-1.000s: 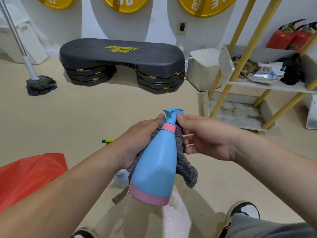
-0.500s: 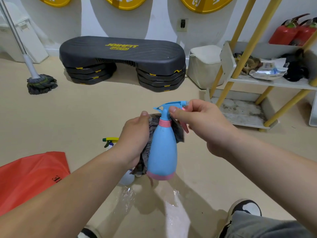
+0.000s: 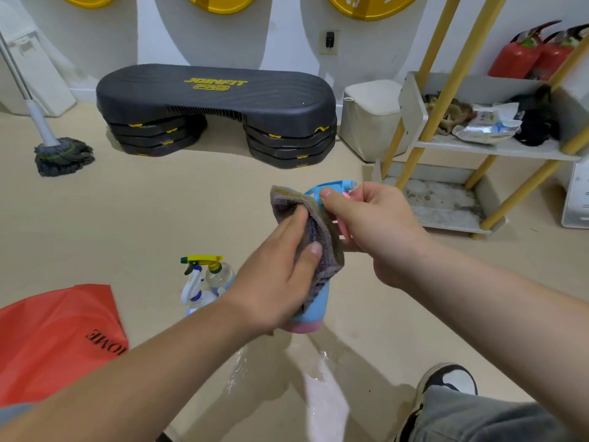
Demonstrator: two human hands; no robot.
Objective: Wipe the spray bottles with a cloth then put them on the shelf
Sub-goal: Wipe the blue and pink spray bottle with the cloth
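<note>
left hand (image 3: 274,282) wraps cloth (image 3: 314,224) round bottle (image 3: 320,306); right hand (image 3: 379,231) pinches its top.

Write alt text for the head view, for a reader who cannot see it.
A person's left hand holds a grey cloth round a blue spray bottle while the right hand grips its spray head. Two more spray bottles sit on the beige floor beyond, and a yellow-framed shelf is at right.

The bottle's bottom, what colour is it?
The spray bottle has a pink bottom, clearest in the head view.
</note>
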